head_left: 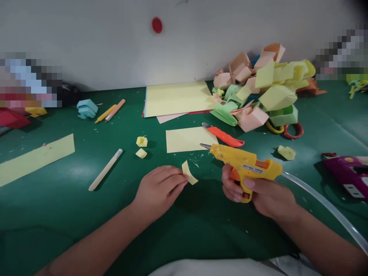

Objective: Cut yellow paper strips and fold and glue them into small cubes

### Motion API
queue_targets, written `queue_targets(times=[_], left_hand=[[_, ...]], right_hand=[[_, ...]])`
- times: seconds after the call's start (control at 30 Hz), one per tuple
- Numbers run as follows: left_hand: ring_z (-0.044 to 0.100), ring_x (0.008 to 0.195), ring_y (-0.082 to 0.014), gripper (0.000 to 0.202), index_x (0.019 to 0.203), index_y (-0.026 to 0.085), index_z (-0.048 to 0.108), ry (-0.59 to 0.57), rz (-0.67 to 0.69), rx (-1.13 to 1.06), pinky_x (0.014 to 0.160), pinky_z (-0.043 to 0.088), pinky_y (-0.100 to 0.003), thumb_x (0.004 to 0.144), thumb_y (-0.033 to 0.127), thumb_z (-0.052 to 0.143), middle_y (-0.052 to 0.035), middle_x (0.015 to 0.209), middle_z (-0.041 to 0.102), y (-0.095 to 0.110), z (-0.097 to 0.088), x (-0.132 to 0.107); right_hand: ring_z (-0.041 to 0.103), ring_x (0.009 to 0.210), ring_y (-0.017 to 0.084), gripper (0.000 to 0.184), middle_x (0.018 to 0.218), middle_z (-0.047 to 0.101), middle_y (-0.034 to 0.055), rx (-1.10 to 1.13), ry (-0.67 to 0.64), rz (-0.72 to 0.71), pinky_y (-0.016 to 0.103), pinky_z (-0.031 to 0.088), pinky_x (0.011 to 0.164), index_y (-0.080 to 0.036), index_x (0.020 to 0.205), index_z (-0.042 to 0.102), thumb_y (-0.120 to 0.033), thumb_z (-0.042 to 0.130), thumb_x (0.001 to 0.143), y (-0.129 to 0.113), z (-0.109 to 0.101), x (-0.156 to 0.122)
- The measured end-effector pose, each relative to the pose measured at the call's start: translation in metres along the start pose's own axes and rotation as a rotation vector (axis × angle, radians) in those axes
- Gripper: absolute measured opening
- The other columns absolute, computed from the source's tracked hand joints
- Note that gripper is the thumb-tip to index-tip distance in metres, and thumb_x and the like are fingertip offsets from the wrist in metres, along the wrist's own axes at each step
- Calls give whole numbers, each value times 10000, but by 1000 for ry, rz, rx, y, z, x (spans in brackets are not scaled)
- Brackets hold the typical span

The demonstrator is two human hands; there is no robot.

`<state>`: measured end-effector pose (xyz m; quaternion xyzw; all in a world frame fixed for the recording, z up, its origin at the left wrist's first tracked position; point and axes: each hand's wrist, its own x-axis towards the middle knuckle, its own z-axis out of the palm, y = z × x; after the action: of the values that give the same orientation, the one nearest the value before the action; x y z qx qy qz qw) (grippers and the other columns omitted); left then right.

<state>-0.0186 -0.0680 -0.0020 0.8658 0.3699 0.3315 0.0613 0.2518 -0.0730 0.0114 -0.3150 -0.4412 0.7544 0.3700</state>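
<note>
Head camera: a person at a green craft table (71,207) pinches a small yellow paper piece (189,173) between the thumb and fingertips of the left hand (159,188). The piece sits low over the table just ahead of the knuckles. The right hand (258,193) is wrapped around the grip of a yellow glue gun (244,163), with fingers at its orange trigger. Whether the trigger is squeezed cannot be told.

The gun's nozzle (204,146) points left, over the near corner of a pale yellow sheet (188,138) and just beside an orange cutter (224,136). It is near the pinched piece but apart from it. A clear glue stick (322,201) trails from the back of the gun toward the right edge.

Two small folded yellow bits (142,141) and a white stick (105,169) lie to the left of the hands. A heap of folded paper shapes (270,88) is piled against the wall, and a purple glue gun (345,172) rests at far right.

The work appears to stand at the gluing step, with tool and paper both in hand but not yet together. Closing that gap would call for tipping the nozzle down onto the piece's free end, well clear of the fingertips holding it. The left hand would need to keep the paper steady.
</note>
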Motion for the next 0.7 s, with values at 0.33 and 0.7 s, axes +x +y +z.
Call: queue_targets(times=[0.33, 0.7], left_hand=[[654, 884, -193, 119, 1023, 215, 674, -162, -250, -3, 760, 540, -340, 915, 246, 634, -29, 952, 713, -5, 2, 3], [569, 1065, -317, 446, 1244, 199, 608, -226, -396, 281, 861, 518, -487, 863, 423, 675, -108, 1221, 595, -2, 10, 2]], right_hand=[[533, 564, 133, 314, 653, 576, -9, -486, 125, 43, 288, 460, 560, -220, 1012, 653, -509, 554, 944, 6, -10, -14], [631, 721, 205, 172, 891, 674, 54, -1025, 192, -200, 339, 511, 578, -260, 899, 660, -415, 592, 928, 3, 12, 1]])
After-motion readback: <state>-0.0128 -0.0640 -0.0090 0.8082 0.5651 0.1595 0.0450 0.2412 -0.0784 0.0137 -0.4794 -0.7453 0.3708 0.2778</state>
